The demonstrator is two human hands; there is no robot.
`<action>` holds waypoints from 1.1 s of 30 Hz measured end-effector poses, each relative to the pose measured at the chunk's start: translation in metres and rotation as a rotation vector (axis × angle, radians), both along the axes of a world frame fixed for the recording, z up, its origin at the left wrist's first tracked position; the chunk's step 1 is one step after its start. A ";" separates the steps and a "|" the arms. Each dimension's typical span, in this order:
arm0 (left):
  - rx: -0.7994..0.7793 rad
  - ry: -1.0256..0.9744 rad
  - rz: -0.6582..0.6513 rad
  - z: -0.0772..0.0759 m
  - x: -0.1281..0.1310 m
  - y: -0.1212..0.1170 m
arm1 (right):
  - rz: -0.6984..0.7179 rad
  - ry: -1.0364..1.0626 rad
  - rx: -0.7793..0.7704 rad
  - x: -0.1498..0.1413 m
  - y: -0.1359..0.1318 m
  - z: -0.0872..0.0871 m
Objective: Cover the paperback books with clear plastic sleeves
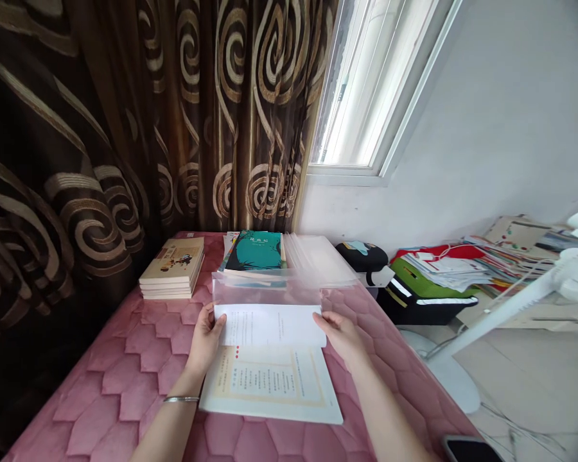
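An open book (270, 388) lies on the pink quilted surface in front of me, a yellow-bordered page facing up. Its white printed flap (264, 324) is raised at the far side. A clear plastic book cover (264, 292) extends past the flap's upper edge; how far the plastic overlaps the flap is hard to see. My left hand (206, 337) pinches the left edge of flap and plastic, thumb in front. At the right edge, my right hand (340, 330) pinches them too, thumb on the near side. A bracelet circles my left wrist.
Behind the book stand a green-covered book pile (257, 250) and several clear plastic covers (320, 260). A stack of beige books (173, 268) is at the back left. A dark phone (469, 449) lies at the lower right, and a white fan (505, 308) stands beyond the right edge.
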State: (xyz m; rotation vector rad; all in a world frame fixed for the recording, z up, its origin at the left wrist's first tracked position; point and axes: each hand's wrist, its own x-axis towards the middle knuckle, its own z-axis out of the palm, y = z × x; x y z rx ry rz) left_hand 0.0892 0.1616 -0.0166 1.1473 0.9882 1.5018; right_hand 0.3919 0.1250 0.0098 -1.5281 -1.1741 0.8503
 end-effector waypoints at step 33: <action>-0.026 -0.011 -0.030 -0.004 -0.005 -0.001 | -0.201 0.033 0.156 -0.025 0.003 -0.029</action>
